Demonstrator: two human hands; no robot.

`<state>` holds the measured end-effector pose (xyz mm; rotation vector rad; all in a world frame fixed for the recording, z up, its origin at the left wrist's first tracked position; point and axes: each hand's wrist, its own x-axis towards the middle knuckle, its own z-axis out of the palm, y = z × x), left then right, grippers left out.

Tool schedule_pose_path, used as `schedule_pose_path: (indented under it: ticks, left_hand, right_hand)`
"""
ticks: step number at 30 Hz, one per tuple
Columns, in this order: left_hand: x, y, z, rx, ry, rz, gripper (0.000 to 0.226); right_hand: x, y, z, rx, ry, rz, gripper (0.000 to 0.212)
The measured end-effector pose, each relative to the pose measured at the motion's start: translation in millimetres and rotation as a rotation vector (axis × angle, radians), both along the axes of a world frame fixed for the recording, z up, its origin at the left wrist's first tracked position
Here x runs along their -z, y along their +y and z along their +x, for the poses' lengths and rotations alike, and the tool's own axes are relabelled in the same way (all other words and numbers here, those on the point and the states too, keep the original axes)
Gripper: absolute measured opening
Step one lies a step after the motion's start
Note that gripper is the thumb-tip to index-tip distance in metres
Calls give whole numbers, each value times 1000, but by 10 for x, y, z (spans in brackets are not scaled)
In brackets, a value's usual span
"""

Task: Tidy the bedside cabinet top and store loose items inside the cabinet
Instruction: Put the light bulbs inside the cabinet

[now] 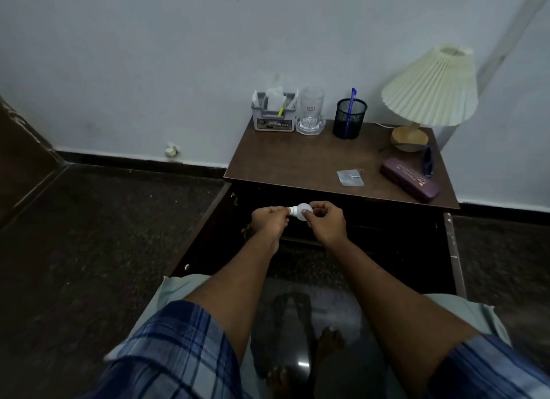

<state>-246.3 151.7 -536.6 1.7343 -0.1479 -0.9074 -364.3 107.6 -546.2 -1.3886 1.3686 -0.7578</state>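
A white light bulb point(301, 211) is held between both my hands in front of the open cabinet's dark interior. My left hand point(269, 220) pinches its base end and my right hand point(326, 218) grips its round globe. The brown cabinet top point(291, 163) lies just behind. On it rest a small clear plastic packet point(350, 177), a purple case point(410, 179) and a blue item point(428, 161) beside the case.
Along the back of the top stand a grey organiser box point(273, 114), a glass on a coaster point(311, 109), a black mesh pen cup point(349, 118) with a blue pen, and a pleated lamp point(430, 90). Cabinet doors point(205, 229) hang open on both sides.
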Motion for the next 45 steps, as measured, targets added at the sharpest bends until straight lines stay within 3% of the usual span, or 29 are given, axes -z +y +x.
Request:
schedule_pose_path:
  ticks: [9,14,18,23,32,45]
  left_hand:
    - [576,-483,193,77,-97,95,17]
    - [809,-823,376,127,-114,139,7]
    - [932,-1033,526,160,-131,164,41]
    - [1112,-1242,648,250,-114,195,47]
    - [1383,-1436,788,410,64,222,45]
    - [1308,-1419,693,356,6,176,50]
  right_hand:
    - [507,-454,258,-65,132,60,36]
    - [699,-801,532,-70,163,133,41]
    - [816,-1032,724,-214,224,198,41]
    - [1066,-1250,896,-290,123,200,48]
    - [1377,-1501,1010,-342,181,162,50]
    - [1210,-1414,986,-324,134,132,44]
